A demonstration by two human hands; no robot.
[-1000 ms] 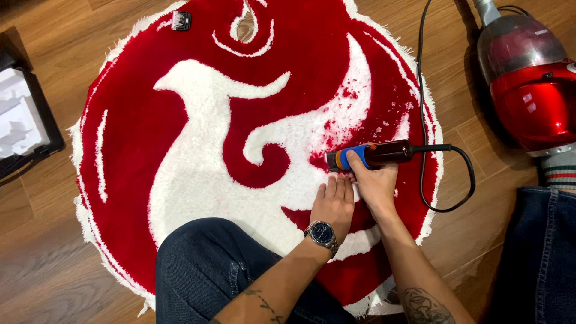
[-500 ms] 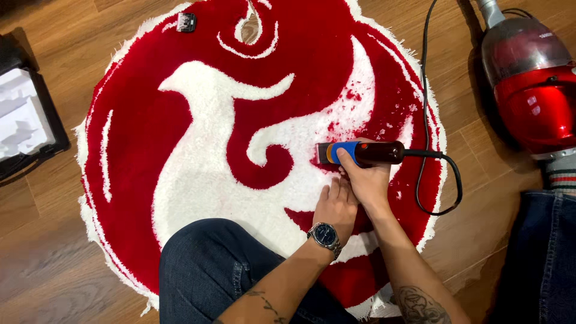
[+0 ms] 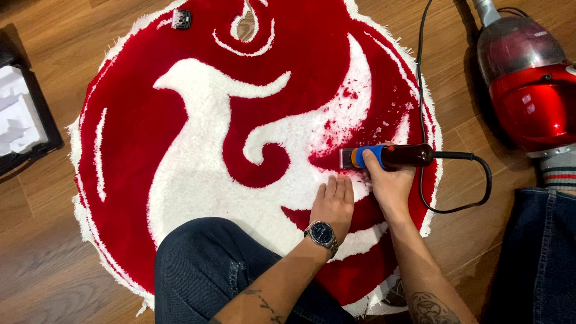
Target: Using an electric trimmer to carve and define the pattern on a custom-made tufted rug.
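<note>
Right hand (image 3: 390, 183) is wrapped around a corded clipper (image 3: 384, 156), fingers closed over the blue and black body. The clipper lies roughly level, metal head pointing left, resting on the rug (image 3: 198, 120) where a white band meets red pile. Loose red fluff is scattered on the white just above and left of the head.

Left hand (image 3: 334, 204) lies flat, palm down, fingers together and stretched out, pressed on the white pile just below the clipper head and right beside the right hand. It grips nothing. Wristwatch (image 3: 322, 233) with a dark dial sits on that wrist.

The rug is round, red with a white bird-like figure and white fringe, lying on a wood floor (image 3: 36, 264). The person's knee in blue jeans (image 3: 210, 264) rests on its lower edge.

The black cord (image 3: 474, 192) leaves the clipper's tail, loops right over the rug edge onto the floor, then runs up along the right side of the rug and out of the top of the view.

Red vacuum cleaner (image 3: 528, 90) lies on the floor at the upper right, apart from the rug. A small dark comb attachment (image 3: 181, 18) lies on the rug's top edge. An open black case with a white insert (image 3: 21, 120) sits on the floor off the left edge.
</note>
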